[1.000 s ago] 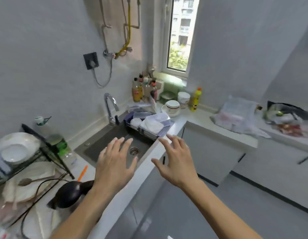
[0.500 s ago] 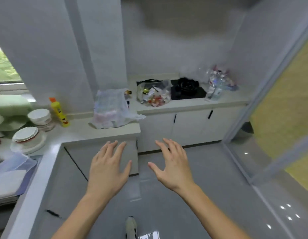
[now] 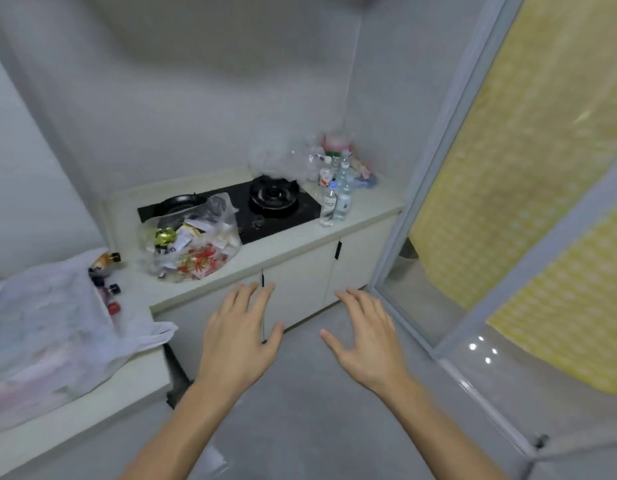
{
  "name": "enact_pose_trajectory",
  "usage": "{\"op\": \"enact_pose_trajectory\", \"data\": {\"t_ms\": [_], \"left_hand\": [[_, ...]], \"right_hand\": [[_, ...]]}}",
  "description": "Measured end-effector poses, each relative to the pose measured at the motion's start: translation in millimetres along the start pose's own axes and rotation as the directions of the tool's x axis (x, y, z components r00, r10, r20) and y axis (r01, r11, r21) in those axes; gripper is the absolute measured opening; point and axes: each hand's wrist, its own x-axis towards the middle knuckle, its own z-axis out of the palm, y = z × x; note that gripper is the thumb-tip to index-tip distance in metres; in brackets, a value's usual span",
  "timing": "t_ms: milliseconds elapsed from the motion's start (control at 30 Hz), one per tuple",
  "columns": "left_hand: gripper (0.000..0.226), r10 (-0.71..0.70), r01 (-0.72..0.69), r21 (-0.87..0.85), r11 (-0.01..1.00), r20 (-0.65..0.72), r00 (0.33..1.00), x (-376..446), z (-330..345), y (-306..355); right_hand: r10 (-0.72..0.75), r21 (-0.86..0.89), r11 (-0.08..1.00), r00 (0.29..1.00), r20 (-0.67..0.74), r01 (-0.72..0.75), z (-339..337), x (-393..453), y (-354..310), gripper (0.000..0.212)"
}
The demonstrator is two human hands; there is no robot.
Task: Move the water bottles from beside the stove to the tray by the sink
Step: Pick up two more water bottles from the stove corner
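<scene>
We judge the task barely begun: nothing has been carried yet. Our left hand [image 3: 239, 336] and right hand [image 3: 364, 336] hover over the floor with fingers spread apart, holding nothing. The water bottles [image 3: 334, 199] stand clustered on the far counter [image 3: 369, 209], just right of the gas stove [image 3: 265, 206], well apart from our hands. Neither tray nor sink is in view. Every bottle remains to be picked up and moved.
</scene>
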Motion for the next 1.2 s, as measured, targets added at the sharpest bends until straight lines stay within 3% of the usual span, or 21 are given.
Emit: {"op": "enact_pose_trajectory", "data": {"t_ms": [333, 700, 967, 1067, 1200], "left_hand": [[0.065, 0.101, -0.102, 0.003, 0.995, 0.027, 0.994, 220.3, 93.0, 51.7], [0.062, -0.040, 0.039, 0.016, 0.999, 0.055, 0.998, 409.0, 167.2, 87.5], [0.064, -0.078, 0.079, -0.038, 0.996, 0.018, 0.997, 521.6, 217.9, 66.6], [0.069, -0.141, 0.151, -0.159, 0.976, 0.074, 0.987, 562.9, 248.8, 49.9], [0.073, -0.202, 0.282, -0.310, 0.908, 0.266, 0.943, 598.7, 287.5, 31.6]], "right_hand": [[0.087, 0.104, 0.991, 0.995, -0.041, -0.083, -5.5, 165.2, 141.2, 0.072], [-0.036, 0.081, 0.996, 0.994, 0.099, 0.028, -12.9, 377.4, 242.2, 0.078], [-0.085, 0.091, 0.993, 0.985, 0.151, 0.072, 15.6, 529.8, 277.1, 0.080], [-0.050, 0.142, 0.990, 0.978, 0.201, 0.021, 36.7, 587.8, 288.7, 0.086], [-0.011, 0.149, 0.988, 0.946, 0.324, -0.040, 68.1, 643.6, 306.9, 0.093]]}}
